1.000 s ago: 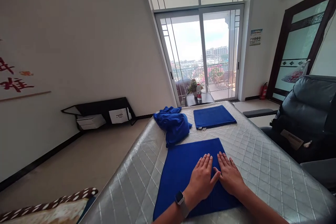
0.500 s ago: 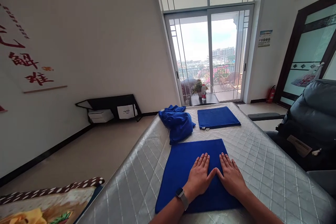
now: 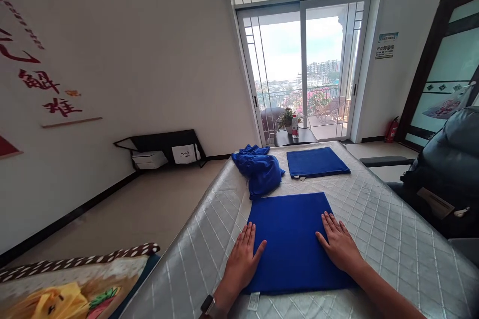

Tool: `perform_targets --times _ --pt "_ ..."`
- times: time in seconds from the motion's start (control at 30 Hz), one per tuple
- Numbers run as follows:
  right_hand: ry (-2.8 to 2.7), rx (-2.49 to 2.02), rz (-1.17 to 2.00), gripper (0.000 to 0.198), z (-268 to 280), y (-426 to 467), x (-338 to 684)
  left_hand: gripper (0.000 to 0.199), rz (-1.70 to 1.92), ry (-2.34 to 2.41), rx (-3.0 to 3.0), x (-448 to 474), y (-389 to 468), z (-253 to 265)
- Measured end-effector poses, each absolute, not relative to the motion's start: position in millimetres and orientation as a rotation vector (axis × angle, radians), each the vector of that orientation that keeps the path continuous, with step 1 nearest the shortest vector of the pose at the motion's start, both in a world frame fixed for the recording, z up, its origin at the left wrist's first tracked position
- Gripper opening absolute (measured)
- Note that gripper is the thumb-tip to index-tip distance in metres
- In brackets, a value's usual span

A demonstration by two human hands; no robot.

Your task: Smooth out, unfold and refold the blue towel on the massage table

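Observation:
A blue cloth [image 3: 290,244], folded into a flat rectangle, lies in front of me on a quilted silver-white mattress [image 3: 385,239]. My left hand [image 3: 243,256] rests at its left edge, fingers stretched out and pointing away from me. On the right edge lies my right hand [image 3: 340,241], also flat with the thumb spread inward. Neither hand grips anything. A white tag [image 3: 253,301] sticks out under the cloth's near left corner. Beyond it are a crumpled blue cloth [image 3: 264,174] and a second folded blue cloth [image 3: 318,162].
A small black table [image 3: 299,137] with a plant and a bottle [image 3: 295,127] stands past the mattress, before glass sliding doors. To the right is a dark leather chair [image 3: 449,154] with a bag. A patterned blanket [image 3: 75,284] lies at lower left.
My left hand has slid from the middle of the cloth out to its left edge. My right hand has shifted slightly right along its edge. The near left tag now shows.

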State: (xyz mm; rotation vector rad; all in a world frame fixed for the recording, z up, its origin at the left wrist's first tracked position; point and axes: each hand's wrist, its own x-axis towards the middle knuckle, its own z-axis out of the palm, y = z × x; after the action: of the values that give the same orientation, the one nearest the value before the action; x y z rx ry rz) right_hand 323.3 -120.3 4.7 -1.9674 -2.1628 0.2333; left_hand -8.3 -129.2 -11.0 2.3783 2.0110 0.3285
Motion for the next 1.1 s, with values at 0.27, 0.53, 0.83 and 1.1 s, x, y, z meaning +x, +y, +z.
perform_targets --times 0.27,0.53,0.83,1.1 --pt "-2.173 -2.015 0.183 0.073 11.9 -134.2 322.1 0.077 0.369 1.975 2.416 -10.5 -126.5 -15.3" --pt "-2.124 -2.027 0.195 0.076 -0.5 -177.6 323.2 0.079 0.380 1.988 2.416 -11.4 -123.7 -22.4" --pt "-2.107 -1.991 0.230 0.074 2.5 -177.2 323.8 0.073 0.417 2.033 2.480 -3.5 -125.1 -19.7" --pt "-2.113 -1.958 0.163 0.068 -3.1 -177.5 325.6 0.064 0.363 1.283 2.767 131.8 -136.9 25.3"
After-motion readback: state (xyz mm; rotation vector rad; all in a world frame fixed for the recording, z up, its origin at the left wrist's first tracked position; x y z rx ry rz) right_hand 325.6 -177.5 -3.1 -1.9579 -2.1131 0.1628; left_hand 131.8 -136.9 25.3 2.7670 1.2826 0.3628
